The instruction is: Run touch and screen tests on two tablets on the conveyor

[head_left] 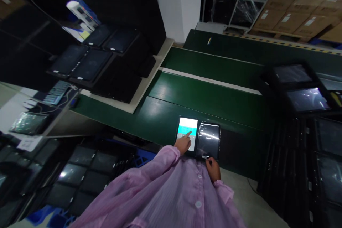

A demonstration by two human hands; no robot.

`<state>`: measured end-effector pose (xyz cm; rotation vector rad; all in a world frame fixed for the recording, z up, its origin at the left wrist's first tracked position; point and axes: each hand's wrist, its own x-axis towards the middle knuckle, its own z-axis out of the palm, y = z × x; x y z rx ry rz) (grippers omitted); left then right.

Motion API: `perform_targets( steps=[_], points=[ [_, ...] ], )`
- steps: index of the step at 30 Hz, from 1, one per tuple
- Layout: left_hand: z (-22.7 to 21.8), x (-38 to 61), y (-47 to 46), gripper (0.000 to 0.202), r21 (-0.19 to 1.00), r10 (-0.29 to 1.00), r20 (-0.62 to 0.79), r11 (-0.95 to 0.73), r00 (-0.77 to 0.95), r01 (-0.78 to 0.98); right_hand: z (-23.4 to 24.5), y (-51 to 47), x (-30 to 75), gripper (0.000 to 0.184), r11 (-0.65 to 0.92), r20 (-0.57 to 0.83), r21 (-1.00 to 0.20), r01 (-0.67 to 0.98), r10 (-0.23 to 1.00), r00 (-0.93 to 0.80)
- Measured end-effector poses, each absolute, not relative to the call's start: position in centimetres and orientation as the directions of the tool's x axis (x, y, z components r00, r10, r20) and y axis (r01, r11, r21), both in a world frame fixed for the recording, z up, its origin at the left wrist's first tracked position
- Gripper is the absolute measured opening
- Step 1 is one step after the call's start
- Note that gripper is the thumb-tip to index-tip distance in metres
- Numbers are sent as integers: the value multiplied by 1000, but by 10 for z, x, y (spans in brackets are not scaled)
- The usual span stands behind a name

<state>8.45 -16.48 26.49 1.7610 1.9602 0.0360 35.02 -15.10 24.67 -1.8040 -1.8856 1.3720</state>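
Observation:
Two tablets lie side by side on the green bench at my front. The left tablet (185,123) is lit, with a white, turquoise and grey screen. My left hand (183,144) is over its lower part, index finger stretched out at the screen, holding nothing. On the right tablet (209,142) a dark screen shows small lines of text and a bright reflection. My right hand (213,169) is at this tablet's lower right edge with its fingers curled. What those fingers hold, if anything, is hidden.
Stacked tablets stand on the right (308,99) and on a raised board (92,64) at the left. More tablets (80,171) fill crates at lower left. A pen (209,41) lies on the far green surface (240,51). Cartons (291,21) stand at the back right.

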Motion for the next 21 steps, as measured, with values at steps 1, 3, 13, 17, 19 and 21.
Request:
perform_targets(
  steps=[1,3,13,17,19,21],
  points=[
    [265,83,-168,36,343,938,-346,156,-30,926,246,-151,351,43,-171,-441,-706,688,865,-238],
    [265,80,-179,36,342,931,-363,162,-28,926,244,-150,353,44,-172,-443,-705,688,865,-237],
    [258,92,-183,36,339,931,-365,164,-31,926,241,-147,355,42,-145,-453,-706,693,845,-285],
    [257,99,-151,37,325,940,-341,129,-11,937,248,-145,355,43,-159,-461,-692,704,848,-262],
    [254,96,-145,38,302,935,-355,110,5,947,249,-146,355,45,-167,-457,-690,705,855,-245],
    [251,91,-148,39,291,936,-353,111,-1,950,248,-147,357,46,-172,-446,-691,702,866,-227]
  ],
)
